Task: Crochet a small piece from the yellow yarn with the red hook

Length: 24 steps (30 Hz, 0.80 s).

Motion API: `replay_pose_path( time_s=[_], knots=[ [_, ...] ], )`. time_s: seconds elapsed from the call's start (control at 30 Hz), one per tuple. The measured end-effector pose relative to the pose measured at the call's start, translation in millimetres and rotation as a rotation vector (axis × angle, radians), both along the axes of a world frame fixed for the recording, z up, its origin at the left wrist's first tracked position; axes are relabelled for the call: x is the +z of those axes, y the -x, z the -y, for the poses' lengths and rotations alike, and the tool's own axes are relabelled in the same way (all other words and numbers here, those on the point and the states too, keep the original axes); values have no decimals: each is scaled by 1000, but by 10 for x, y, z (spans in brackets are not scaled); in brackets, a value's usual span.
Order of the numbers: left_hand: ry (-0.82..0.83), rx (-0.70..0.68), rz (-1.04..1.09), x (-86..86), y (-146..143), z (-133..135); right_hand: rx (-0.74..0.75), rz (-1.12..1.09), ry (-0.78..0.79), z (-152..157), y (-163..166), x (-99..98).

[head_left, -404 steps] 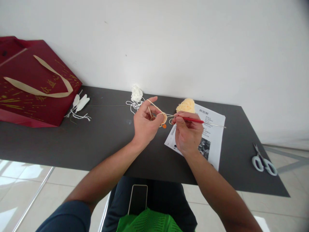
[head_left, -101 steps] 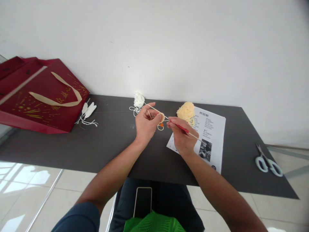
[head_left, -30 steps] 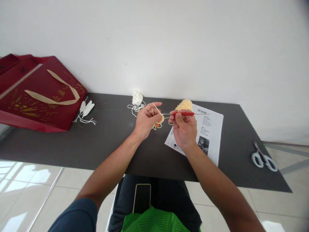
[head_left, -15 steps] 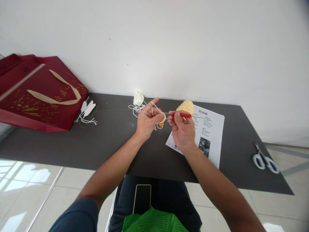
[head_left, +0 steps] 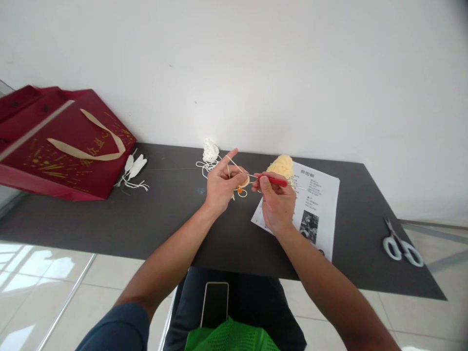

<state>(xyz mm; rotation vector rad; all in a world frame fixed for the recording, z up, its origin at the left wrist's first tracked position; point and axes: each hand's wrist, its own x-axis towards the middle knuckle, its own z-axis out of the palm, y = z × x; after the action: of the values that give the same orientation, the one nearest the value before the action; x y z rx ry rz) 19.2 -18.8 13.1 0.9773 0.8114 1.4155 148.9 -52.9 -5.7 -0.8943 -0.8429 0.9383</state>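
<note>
Obs., clock face laid flat over worktop (head_left: 164, 209), centre = yellow piece (head_left: 244, 182), 12 o'clock = wall side. Piece was small, pale, rounded, looked like yarn work; held above worktop, pinched in L hand (head_left: 222, 184), thumb on near side. L grip: clamped on piece, index finger raised toward 11 w/ yarn strand (head_left: 234, 163) over it, strand approx. taut. R hand (head_left: 277, 197) at 3–4 o'clock; its grip clamped on red handle of hook (head_left: 273, 181), thin metal shaft pointing to 9, reaching piece's edge. Whether tip sat in a loop: too small to tell. Orange tag (head_left: 240, 190) hung at piece's near edge, approx. 7 o'clock. Handling (est.): piece v. light, soft, prob. a bit stretchy; no slip risk to speak of, but loops likely to distort or unravel if strand pulled hard. Best hold = flat pinch on finished rim near hook, w/o squashing the loops. Hook: light, stiff; shaft prob. slick, so hold at handle, as R hand did. Strand: limp, would need light finger tension only. Yellow ball (head_left: 282, 165) at 2, partly behind R hand, soft, approx. weightless, would snag if tugged. Printed sheet (head_left: 327, 209) lay at 3–4, partly under R hand & forearm; scissors (head_left: 402, 246) well apart, approx. 4.
</note>
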Motion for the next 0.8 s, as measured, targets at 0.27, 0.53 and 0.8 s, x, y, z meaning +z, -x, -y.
replay_pose_path(
  time_s=[0.27, 0.53, 0.8],
  knots=[
    [100, -52, 87, 8, 1, 3, -72, 378, -131, 126, -19, -10],
    [256, -140, 249, 52, 21, 13, -9, 510, -267, 138, -71, -82],
    [213, -125, 229, 44, 11, -1, 180, -140, 3, -28, -57, 42]
  ],
)
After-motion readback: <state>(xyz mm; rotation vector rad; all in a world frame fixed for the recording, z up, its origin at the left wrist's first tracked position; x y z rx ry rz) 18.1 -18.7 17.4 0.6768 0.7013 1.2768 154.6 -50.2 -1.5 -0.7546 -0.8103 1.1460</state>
